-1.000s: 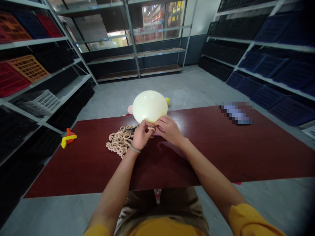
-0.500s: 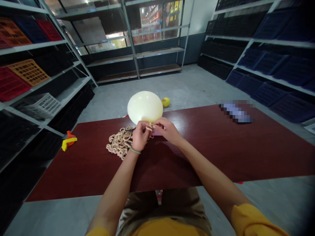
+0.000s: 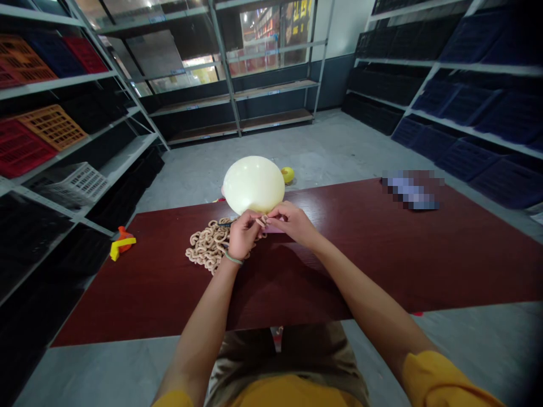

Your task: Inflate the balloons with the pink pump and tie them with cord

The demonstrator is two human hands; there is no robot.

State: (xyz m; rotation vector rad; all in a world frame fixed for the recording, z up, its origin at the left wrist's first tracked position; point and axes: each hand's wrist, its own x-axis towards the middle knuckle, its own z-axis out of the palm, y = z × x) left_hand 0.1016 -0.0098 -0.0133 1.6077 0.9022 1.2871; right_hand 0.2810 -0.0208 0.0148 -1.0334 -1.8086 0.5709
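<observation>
A large inflated pale yellow balloon [image 3: 253,185] rests at the far edge of the dark red table [image 3: 339,271]. Both hands are at its neck. My left hand [image 3: 244,234] pinches the neck from the near left, and my right hand [image 3: 292,222] pinches it from the right. The knot itself is hidden by my fingers. A heap of beige linked loops [image 3: 207,246] lies against my left wrist. A thin dark pen-like item [image 3: 224,224] lies just above that hand. A pink flat piece [image 3: 274,229] shows under my right hand.
A yellow-and-orange tool [image 3: 121,245] lies at the table's left edge, and a pixelated object [image 3: 411,193] lies at the far right. A small yellow balloon [image 3: 287,174] sits on the grey floor beyond the table. Metal shelves [image 3: 229,85] with crates stand around.
The large balloon has shifted left of where it stood a second ago, uncovering the small yellow balloon. My hands stay together at its neck, and the whole view has tilted slightly.
</observation>
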